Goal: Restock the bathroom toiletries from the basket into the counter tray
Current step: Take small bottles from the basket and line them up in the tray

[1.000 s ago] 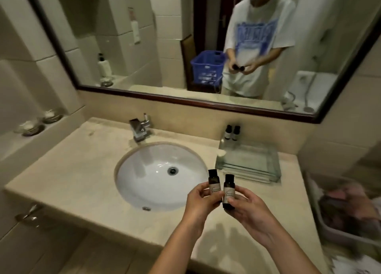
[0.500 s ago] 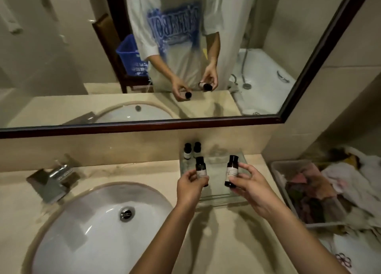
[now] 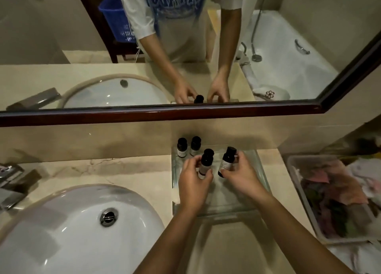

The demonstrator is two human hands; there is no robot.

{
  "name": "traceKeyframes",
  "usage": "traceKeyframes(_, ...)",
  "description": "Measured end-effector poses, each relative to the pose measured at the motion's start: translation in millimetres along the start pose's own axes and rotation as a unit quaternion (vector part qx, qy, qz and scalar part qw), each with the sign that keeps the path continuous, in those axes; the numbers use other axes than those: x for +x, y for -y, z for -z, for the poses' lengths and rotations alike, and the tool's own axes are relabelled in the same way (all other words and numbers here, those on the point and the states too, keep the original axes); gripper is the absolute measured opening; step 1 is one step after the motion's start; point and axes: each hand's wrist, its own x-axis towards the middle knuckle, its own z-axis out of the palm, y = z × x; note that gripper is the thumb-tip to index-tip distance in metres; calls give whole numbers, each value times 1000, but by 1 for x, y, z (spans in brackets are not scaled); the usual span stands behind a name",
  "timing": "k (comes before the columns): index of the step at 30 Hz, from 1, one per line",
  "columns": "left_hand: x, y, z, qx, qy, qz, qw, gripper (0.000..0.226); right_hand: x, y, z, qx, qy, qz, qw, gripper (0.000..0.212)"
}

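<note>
Glass tray [image 3: 228, 201] sits on the pale stone desk [image 3: 123, 170], right of the white sink [image 3: 61, 232] and against the back wall under the mirror frame [image 3: 165, 113]. Tray contents: two small dark bottles with pale labels, upright, side by side at the far left corner, left one [image 3: 181, 148] and right one [image 3: 195, 146] nearly touching. Both hands are over the tray's far half. Left hand [image 3: 193, 183] pinches a third dark bottle [image 3: 206, 164] between thumb and fingers, cap up, just in front of the standing pair. Right hand [image 3: 241, 172] pinches a fourth dark bottle [image 3: 227, 160] the same way, tilted slightly, cap leaning away. The two held bottles are near each other but apart. Bases are hidden by fingers; cannot tell whether either touches the glass. White plastic bin [image 3: 302, 193] stands off the desk's right end, filled with crumpled cloth in pink, white and dark colours. Blue slatted basket [image 3: 117, 20] shows only as a mirror reflection, behind the person; its contents are not visible.
</note>
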Motion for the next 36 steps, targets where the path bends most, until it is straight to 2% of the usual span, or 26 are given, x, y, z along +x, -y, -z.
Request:
traceKeyframes(3, 5, 7, -18, 22, -32, 2, 999, 38, 23, -14, -5, -41, -19, 59, 997, 38)
traceKeyframes(7, 11, 11, -38, 35, -71, 20, 997, 41, 46, -24, -7, -55, -7, 116, 992, 39)
traceKeyframes(12, 14, 14, -56, 42, -116, 27, 992, 43, 65, -26, -3, -136, -9, 170, 976, 47)
traceKeyframes(18, 21, 13, -65, 33, -142, 14, 989, 42, 74, -39, 2, -176, -25, 177, 968, 49)
traceKeyframes(22, 29, 16, -68, 47, -133, 0, 990, 41, 76, -45, 9, -212, -33, 181, 960, 50)
traceKeyframes(28, 34, 19, -71, 54, -136, -15, 989, 36, 77, -35, 13, -244, -10, 210, 947, 54)
traceKeyframes(36, 36, 14, -73, 74, -131, -14, 989, 39, 74, -31, 14, -298, -27, 218, 929, 48)
